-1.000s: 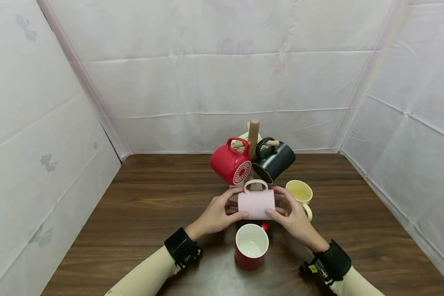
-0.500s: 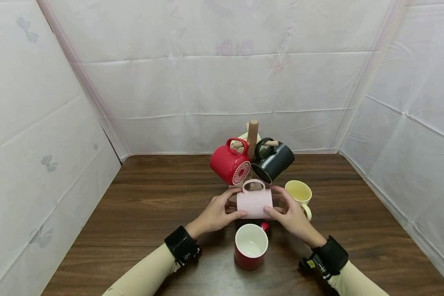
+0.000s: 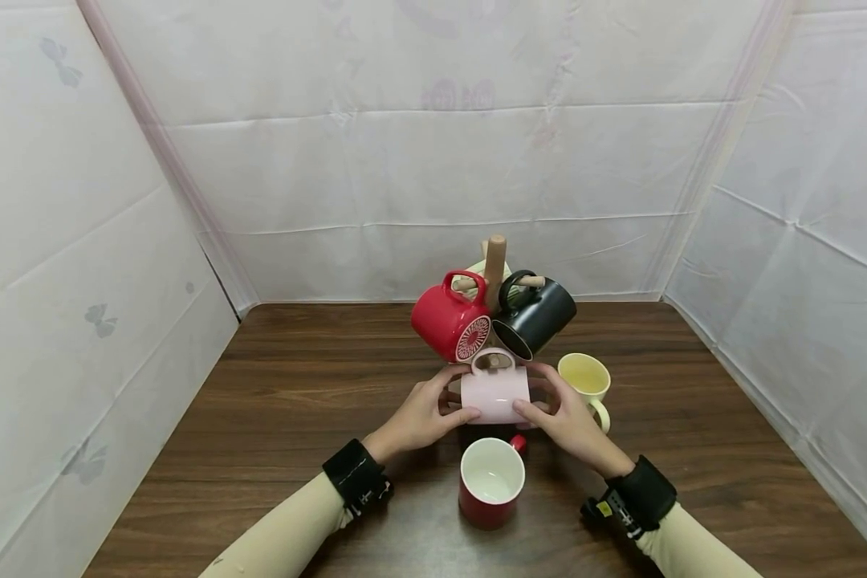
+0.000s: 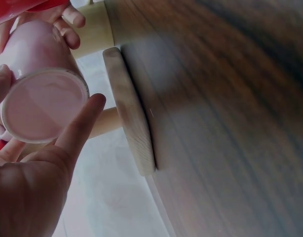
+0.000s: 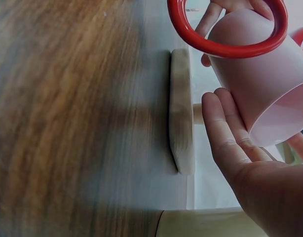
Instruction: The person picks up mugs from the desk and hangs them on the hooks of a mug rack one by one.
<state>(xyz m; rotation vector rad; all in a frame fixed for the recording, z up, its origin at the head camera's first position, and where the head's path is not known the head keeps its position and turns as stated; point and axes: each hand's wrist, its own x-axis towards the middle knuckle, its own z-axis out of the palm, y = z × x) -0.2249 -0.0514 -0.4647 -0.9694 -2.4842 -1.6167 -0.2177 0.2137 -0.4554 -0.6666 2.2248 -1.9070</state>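
Observation:
A pink mug (image 3: pixel 494 396) lies sideways in the air between my hands, its handle on top. Its base faces my left hand (image 3: pixel 419 413), which grips that end with thumb and fingers. At the open rim, my right hand (image 3: pixel 569 413) holds the other end, thumb on the near side. Just behind stands a wooden mug tree (image 3: pixel 496 269). A red mug (image 3: pixel 451 319) hangs on its left peg and a black mug (image 3: pixel 536 315) on its right one. The wrist views show the tree's wooden base (image 4: pixel 129 111) on the table, below the raised pink mug.
A red mug with a white inside (image 3: pixel 491 482) stands upright in front of the hands. To the right of the tree stands a yellow mug (image 3: pixel 584 374), close to my right hand. Another pale green mug (image 3: pixel 474 269) shows partly behind the tree. White sheets (image 3: pixel 433 160) surround the wooden table (image 3: pixel 296 361).
The pink mug has shifted slightly to the left and away from me, held by both hands throughout. The other mugs stay where they were.

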